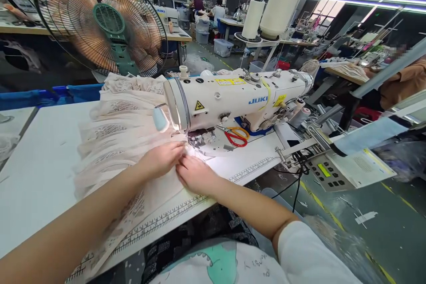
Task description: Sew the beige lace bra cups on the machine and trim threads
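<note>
A white JUKI sewing machine [233, 97] stands on a white table [36, 173]. Pale pink lace fabric [113, 142] lies piled in layers to its left and runs under the needle area. My left hand [161, 158] rests on the fabric just in front of the needle, fingers bent and pinching the cloth edge. My right hand [195, 173] lies beside it, touching it, fingers pressed down on the same fabric edge. Red and orange scissors [237, 135] lie on the machine bed under its arm.
A large green fan [109, 20] stands behind the table. Two big white thread cones [276, 4] rise at the back right. A control panel [328, 175] hangs off the table's right end. Blue bins [49, 95] line the far edge. Other people work in the background.
</note>
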`<act>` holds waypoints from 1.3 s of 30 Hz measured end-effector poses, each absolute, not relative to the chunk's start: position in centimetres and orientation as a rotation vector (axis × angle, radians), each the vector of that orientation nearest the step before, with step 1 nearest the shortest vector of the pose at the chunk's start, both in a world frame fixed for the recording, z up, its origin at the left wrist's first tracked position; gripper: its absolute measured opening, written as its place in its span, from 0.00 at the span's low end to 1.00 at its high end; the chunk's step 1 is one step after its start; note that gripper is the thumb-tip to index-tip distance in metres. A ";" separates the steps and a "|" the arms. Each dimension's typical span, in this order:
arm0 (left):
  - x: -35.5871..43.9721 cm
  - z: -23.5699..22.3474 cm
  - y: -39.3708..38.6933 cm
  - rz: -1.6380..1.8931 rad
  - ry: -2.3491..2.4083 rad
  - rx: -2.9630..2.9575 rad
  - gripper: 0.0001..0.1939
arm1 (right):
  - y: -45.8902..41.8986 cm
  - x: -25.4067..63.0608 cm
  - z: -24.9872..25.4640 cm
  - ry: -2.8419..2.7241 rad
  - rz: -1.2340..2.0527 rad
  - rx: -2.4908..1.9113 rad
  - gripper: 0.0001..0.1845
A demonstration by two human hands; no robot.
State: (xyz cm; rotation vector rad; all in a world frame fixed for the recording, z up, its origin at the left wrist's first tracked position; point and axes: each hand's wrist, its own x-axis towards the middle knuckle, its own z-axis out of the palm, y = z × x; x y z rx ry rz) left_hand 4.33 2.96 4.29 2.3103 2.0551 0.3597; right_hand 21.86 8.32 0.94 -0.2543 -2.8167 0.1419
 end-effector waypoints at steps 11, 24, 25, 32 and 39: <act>5.4 1.5 1.7 0.275 2.030 2.239 0.31 | 10.3 24.9 -0.5 -2.694 0.289 -0.144 0.15; 6.0 2.6 3.3 0.306 2.125 2.115 0.27 | 10.1 26.1 -0.3 -2.707 0.344 -0.446 0.18; 6.2 2.7 3.4 0.305 2.132 2.112 0.27 | 10.1 26.1 -0.3 -2.708 0.346 -0.451 0.18; 6.8 2.9 3.8 0.280 2.165 2.138 0.23 | 10.2 26.2 -0.4 -2.658 0.329 -0.432 0.18; 6.6 2.8 3.8 0.320 2.125 2.168 0.22 | 10.2 26.3 -0.4 -2.592 0.325 -0.406 0.16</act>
